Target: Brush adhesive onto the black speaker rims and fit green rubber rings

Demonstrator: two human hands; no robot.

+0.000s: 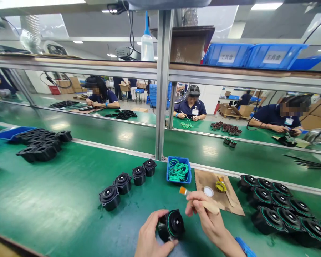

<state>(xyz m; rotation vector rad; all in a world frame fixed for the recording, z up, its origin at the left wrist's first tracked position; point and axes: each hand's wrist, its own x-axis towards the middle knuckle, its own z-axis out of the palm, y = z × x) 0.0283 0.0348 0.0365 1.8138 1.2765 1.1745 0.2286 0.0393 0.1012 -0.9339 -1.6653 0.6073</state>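
My left hand [149, 236] grips a round black part [172, 225] with a green ring seated on its face, held just above the green table. My right hand [205, 214] holds a small wooden-handled brush [200, 202] with orange bristles pointing up and left, close above the part. A row of several similar black parts [128, 182] without green rings lies to the left. A group of several black parts with green rings [280, 207] lies to the right.
A small blue tray of green rings [178, 170] sits by the metal post [162, 85]. A brown cardboard sheet [219, 192] carries a small white pot and a yellow lid. More black parts [42, 144] lie far left. Other people work across the conveyor.
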